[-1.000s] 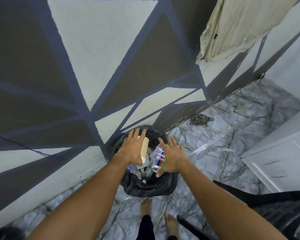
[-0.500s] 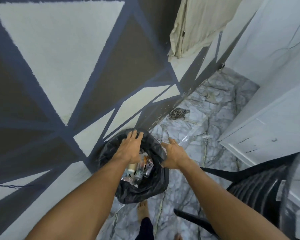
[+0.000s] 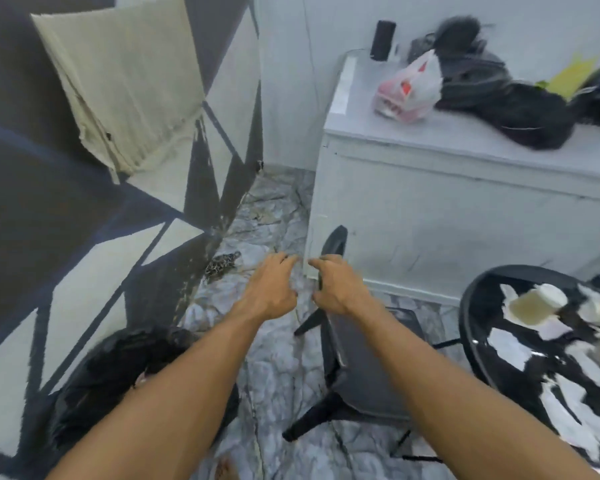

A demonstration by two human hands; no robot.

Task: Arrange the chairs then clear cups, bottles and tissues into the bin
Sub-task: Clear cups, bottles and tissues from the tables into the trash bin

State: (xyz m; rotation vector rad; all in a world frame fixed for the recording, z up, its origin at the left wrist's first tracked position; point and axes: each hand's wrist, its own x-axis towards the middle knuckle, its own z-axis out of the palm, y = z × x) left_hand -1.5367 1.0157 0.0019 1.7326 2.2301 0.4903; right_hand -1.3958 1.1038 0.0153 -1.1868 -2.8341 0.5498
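Observation:
The bin with its black liner (image 3: pixel 118 375) stands on the floor at the lower left, partly hidden by my left forearm. My left hand (image 3: pixel 269 289) and my right hand (image 3: pixel 336 287) hang in the air above the floor, side by side, fingers loosely curled and holding nothing. A black plastic chair (image 3: pixel 357 372) stands below my right arm. At the right, a round black table (image 3: pixel 478 327) carries white tissues (image 3: pixel 510 348) and a paper cup (image 3: pixel 534 303) lying on its side.
A white cabinet (image 3: pixel 447 209) stands behind the chair, with a plastic bag (image 3: pixel 409 91), dark clothes and a black cylinder on top. A painted wall with a hanging cloth (image 3: pixel 125 81) runs along the left. A small patterned scrap (image 3: pixel 222 263) lies by the wall.
The cup and the bottle left my hands and dropped into the bin. Both hands came up empty, and the view swung right, from the bin toward the chair, cabinet and table.

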